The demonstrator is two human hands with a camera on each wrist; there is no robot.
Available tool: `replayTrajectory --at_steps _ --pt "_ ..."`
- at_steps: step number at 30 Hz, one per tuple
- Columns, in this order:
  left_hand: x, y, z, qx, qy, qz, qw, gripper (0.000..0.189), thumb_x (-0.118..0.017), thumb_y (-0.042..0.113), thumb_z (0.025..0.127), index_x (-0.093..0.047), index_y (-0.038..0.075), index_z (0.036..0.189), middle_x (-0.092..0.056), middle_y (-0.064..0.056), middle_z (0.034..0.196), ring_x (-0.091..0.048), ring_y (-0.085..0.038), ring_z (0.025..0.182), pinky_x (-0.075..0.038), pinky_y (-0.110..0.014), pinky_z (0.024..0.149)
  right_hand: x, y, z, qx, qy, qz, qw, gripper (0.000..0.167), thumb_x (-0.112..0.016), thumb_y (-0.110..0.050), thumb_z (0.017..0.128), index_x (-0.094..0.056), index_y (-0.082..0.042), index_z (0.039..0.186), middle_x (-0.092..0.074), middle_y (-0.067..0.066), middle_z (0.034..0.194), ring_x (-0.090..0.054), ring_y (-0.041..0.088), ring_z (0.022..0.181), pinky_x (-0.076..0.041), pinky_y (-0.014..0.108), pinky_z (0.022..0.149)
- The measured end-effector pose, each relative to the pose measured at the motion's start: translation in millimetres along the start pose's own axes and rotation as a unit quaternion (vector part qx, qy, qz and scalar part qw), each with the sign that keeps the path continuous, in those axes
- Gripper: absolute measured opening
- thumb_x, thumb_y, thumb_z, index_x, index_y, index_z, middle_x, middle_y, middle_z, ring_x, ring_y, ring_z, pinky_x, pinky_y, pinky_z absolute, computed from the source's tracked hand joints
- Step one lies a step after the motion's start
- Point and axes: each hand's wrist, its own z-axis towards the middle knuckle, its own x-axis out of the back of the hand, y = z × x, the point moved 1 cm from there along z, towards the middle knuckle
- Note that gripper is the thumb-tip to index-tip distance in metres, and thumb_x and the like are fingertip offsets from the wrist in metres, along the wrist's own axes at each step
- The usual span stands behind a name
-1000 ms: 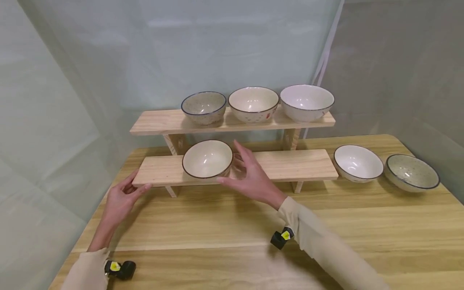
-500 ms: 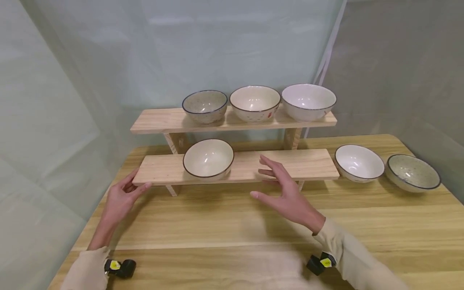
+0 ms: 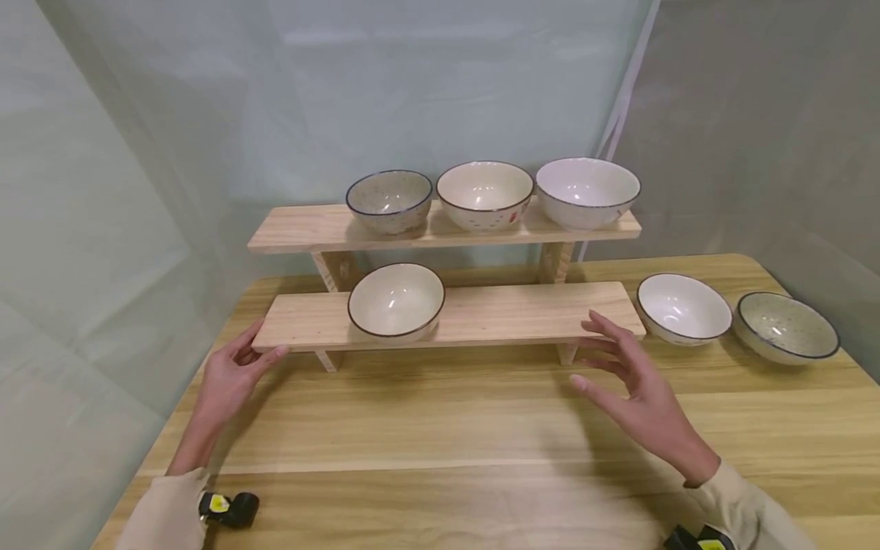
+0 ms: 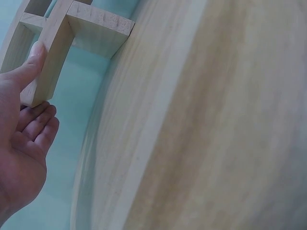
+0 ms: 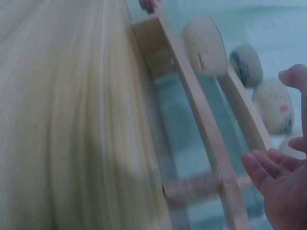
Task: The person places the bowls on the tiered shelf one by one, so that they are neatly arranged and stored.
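My left hand (image 3: 228, 382) holds the left end of the two-tier wooden shelf (image 3: 529, 312) at its lower board. In the left wrist view the thumb (image 4: 34, 62) lies on the board and the fingers bend around its end. A cream bowl with a dark rim (image 3: 396, 300) sits upright on that lower board, left of the middle. My right hand (image 3: 646, 405) hovers in front of the board's right end, fingers spread, with nothing in it. In the right wrist view this hand (image 5: 288, 191) is apart from the bowls.
On the upper board stand a speckled grey bowl (image 3: 389, 205), a cream bowl with red marks (image 3: 484, 197) and a white bowl (image 3: 587, 193). Another white bowl (image 3: 682, 309) and a speckled bowl (image 3: 785, 328) rest on the table (image 3: 412, 473), right of the shelf.
My right hand has left the cream bowl on the lower board and moved right and toward me. The left hand has stayed at the shelf's end.
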Motion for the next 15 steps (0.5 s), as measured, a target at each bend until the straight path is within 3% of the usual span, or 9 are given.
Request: replayTrajectory --at_steps 3,8,13,15 --pt "0.4 -0.9 -0.1 0.000 0.000 0.000 1.0000 0.079 -0.071 0.028 0.101 -0.028 0.001 0.162 -0.042 -0.035 0.151 -0.056 -0.019 0.126 -0.048 -0.008 0.082 17.0 3.9 -8.4 -0.004 0.016 -0.015 0.9997 0.085 -0.066 0.027 0.085 -0.035 -0.001 0.159 -0.048 0.011 0.151 -0.054 0.016 0.130 -0.048 0.022 0.100" --pt "0.2 -0.8 0.4 0.004 0.001 0.004 1.0000 0.079 -0.071 0.028 0.101 -0.028 0.001 0.162 -0.042 -0.034 0.152 -0.054 -0.025 0.129 -0.048 -0.007 0.081 40.6 7.7 -21.5 -0.015 0.063 -0.070 0.9955 0.090 -0.067 0.031 0.079 -0.038 0.000 0.158 -0.052 0.011 0.146 -0.056 0.010 0.125 -0.048 0.016 0.096" --pt "0.3 -0.9 1.8 0.002 0.002 0.007 1.0000 0.077 -0.071 0.026 0.102 -0.029 0.000 0.161 -0.043 -0.034 0.151 -0.056 -0.012 0.123 -0.048 -0.007 0.081 61.5 11.3 -33.1 -0.056 0.106 -0.154 0.9807 0.092 -0.075 0.024 0.078 -0.039 -0.003 0.158 -0.054 -0.008 0.138 -0.056 -0.003 0.117 -0.046 0.009 0.090" --pt "0.5 -1.3 1.8 0.001 0.002 0.008 1.0000 0.076 -0.070 0.025 0.102 -0.029 0.000 0.161 -0.043 -0.034 0.151 -0.056 -0.009 0.121 -0.048 -0.007 0.081 71.6 14.3 -36.3 -0.087 0.117 -0.184 0.9721 0.091 -0.079 0.015 0.081 -0.037 -0.003 0.159 -0.051 -0.008 0.137 -0.052 -0.008 0.115 -0.044 0.005 0.088"
